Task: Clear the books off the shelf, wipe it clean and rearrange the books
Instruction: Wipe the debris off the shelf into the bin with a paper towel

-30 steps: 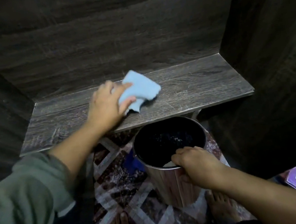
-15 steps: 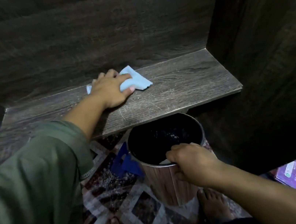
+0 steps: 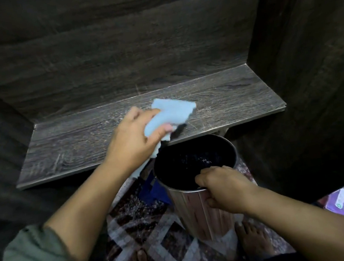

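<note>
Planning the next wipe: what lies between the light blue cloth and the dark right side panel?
Only bare grey wood-grain shelf, seen in the head view.

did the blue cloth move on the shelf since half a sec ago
Yes. The blue cloth, held by the left hand, came from the back of the shelf toward its front edge, nearer the bin.

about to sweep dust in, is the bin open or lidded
Open: the bin shows its dark inside through a round mouth with no lid; the right hand grips its near rim.
</note>
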Demonstrator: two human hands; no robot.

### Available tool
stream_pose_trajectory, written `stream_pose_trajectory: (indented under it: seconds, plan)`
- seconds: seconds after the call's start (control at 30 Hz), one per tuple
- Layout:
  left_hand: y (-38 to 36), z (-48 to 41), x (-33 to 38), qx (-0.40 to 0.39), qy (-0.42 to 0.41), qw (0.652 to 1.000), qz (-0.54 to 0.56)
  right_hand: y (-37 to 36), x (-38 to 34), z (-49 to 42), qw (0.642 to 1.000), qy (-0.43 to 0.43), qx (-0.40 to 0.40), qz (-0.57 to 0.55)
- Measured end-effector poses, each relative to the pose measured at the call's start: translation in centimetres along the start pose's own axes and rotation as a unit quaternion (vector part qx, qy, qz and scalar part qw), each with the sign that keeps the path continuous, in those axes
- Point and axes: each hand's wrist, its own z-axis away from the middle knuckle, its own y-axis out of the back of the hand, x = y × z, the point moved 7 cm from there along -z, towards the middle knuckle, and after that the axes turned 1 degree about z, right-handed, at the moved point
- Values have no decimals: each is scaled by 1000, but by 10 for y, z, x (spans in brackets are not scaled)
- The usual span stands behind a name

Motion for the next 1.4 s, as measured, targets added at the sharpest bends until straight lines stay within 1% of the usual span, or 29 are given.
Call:
stream_pose_trajectory:
  seconds: [0.03, 0.07, 0.1, 0.13, 0.2, 0.23, 0.27, 0.37, 0.4, 0.5, 0.53, 0.57, 0.67, 0.73, 0.8, 0.9, 1.07, 1.2, 1.4]
  plan:
    - [11, 1, 2, 47, 11, 999, 4, 0, -2, 0, 1000, 2, 1, 1]
    - [17, 1, 4, 74, 23, 997, 4, 1, -4, 0, 1000, 4, 2, 4]
    - [16, 2, 3, 68, 38, 997, 0, 1, -5, -1, 1000, 5, 2, 7]
    - [9, 2, 1, 24, 47, 998, -15, 1, -7, -1, 1000, 6, 1, 9]
    - [-19, 10, -4, -132, 38, 988, -64, 1, -9, -2, 1000, 7, -1, 14]
    - [-28, 16, -8, -184, 29, 980, -70, 1, -11, -3, 1000, 8, -2, 18]
    - [-29, 20, -10, -193, 27, 979, -58, 1, -12, -4, 1000, 10, -4, 20]
    - [-12, 21, -20, -124, 53, 990, -32, 1, -17, -10, 1000, 14, -3, 17]
    - [-9, 20, -23, -128, 47, 990, -41, 1, -18, -13, 1000, 15, -3, 18]
    - [-11, 15, -36, -190, 20, 981, -48, 2, -21, -22, 1000, 21, 0, 20]
    - [-9, 9, -42, -192, 17, 980, -40, 3, -23, -26, 1000, 22, 3, 19]
    - [-4, -1, -48, -178, 15, 983, -35, 4, -24, -29, 1000, 24, 7, 18]
    - [16, -38, -62, -81, -25, 995, -59, 5, -28, -38, 999, 26, 15, 22]
    - [23, -60, -72, -5, -44, 990, -132, 4, -31, -43, 999, 27, 14, 28]
    - [19, -71, -86, 33, -5, 978, -206, 2, -32, -48, 999, 29, 14, 31]
    - [-4, -73, -106, 4, 65, 964, -257, 0, -33, -52, 999, 30, 16, 27]
    - [-33, -69, -124, -42, 100, 973, -204, -5, -32, -52, 999, 27, 6, 15]
    - [-33, -71, -127, -83, 126, 966, -210, -12, -28, -49, 1000, 18, -9, 2]
    - [-23, -88, -125, -147, 179, 956, -181, -13, -25, -47, 1000, 13, -23, -8]
